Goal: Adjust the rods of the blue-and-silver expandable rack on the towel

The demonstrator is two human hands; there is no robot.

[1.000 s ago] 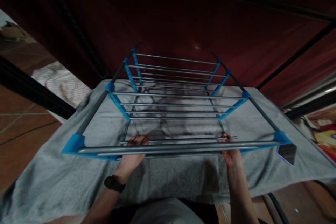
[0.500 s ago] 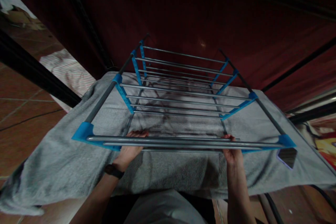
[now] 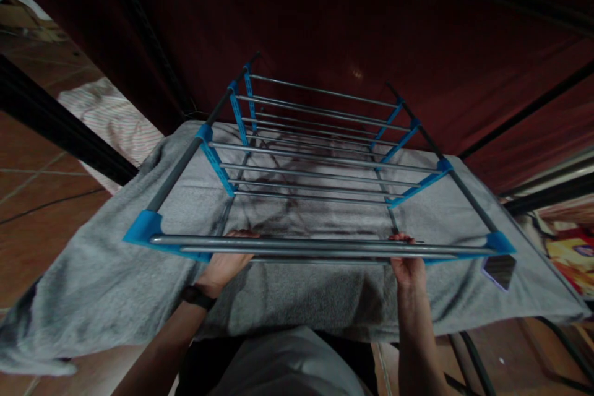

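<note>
Both the left hand (image 3: 229, 257) and right hand (image 3: 408, 267) are set with fingers (image 3: 403, 237) curled behind the near tubes (image 3: 297, 244) of the tiered rack (image 3: 325, 158), on the gray blanket (image 3: 116, 260) toward its near edge; closure cannot be told. Under uneven force, the phone (image 3: 501, 272) could be struck by the blue bracket (image 3: 502, 243).

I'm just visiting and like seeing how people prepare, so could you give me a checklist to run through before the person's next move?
1. Left hand at the rack's near bars: ok, they cross in front of it.
2. Right hand at those bars: ok, fingertips show above them.
3. Closed grip, both hands: cannot tell, bars hide the fingers.
4. Phone clear of the rack: cannot tell, it lies close by the near right corner.
5. Blanket smooth: not ok, folds show.
</note>
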